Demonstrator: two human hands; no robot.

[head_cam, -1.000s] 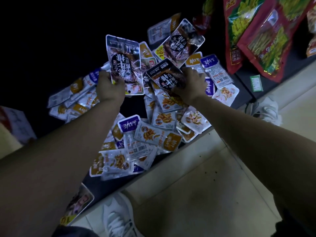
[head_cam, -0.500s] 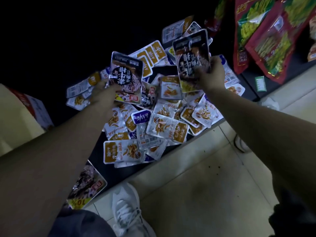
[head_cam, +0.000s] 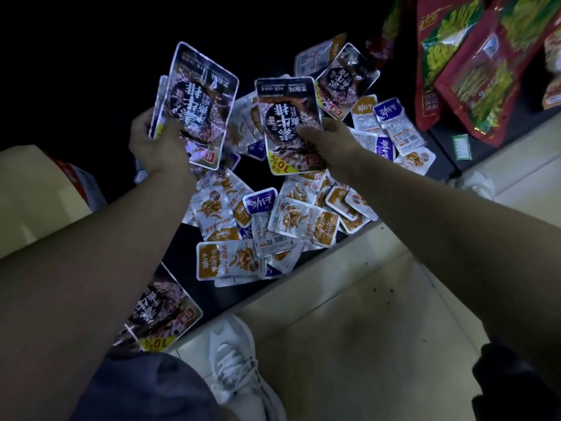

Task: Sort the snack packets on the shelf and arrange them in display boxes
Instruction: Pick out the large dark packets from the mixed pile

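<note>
On the dark shelf [head_cam: 218, 299]: a loose heap of small sachets [head_cam: 291, 220] lies spread across the middle. Most are silver with orange-brown panels and a few have purple tops. They overlap one another and reach the front edge.
Left hand [head_cam: 158, 147]: raised above the left side of the heap, with fingers and thumb curled round the lower end of the left packets [head_cam: 200, 98].
Left packets: large dark pouches with white characters in a black oval, held upright and fanned. At least two are there, since a second edge shows behind the front one, though the dim light hides the exact count.
Right hand [head_cam: 328, 141]: held up beside the left hand but apart from it, thumb across the front of the right packet [head_cam: 288, 117] and fingers behind it, gripping its right edge.
Right packet: same dark design, with a yellow 10% corner at its lower end, clear of the heap below.
Back packet [head_cam: 346, 80]: another dark pouch lying tilted on the far right of the heap, partly over the sachets.
Front packet [head_cam: 164, 311]: a fourth dark pouch lying flat near the shelf's front edge, partly hidden by the left forearm.
Red pouches [head_cam: 473, 71]: big red bags with green and yellow print, standing at the right end of the shelf.
Green tag [head_cam: 461, 146]: on the shelf front below the red pouches.
Cardboard box [head_cam: 36, 189]: pale, at the far left beside the left arm.
White shoe [head_cam: 236, 360]: on the pale tiled floor [head_cam: 349, 329], just below the shelf edge.
</note>
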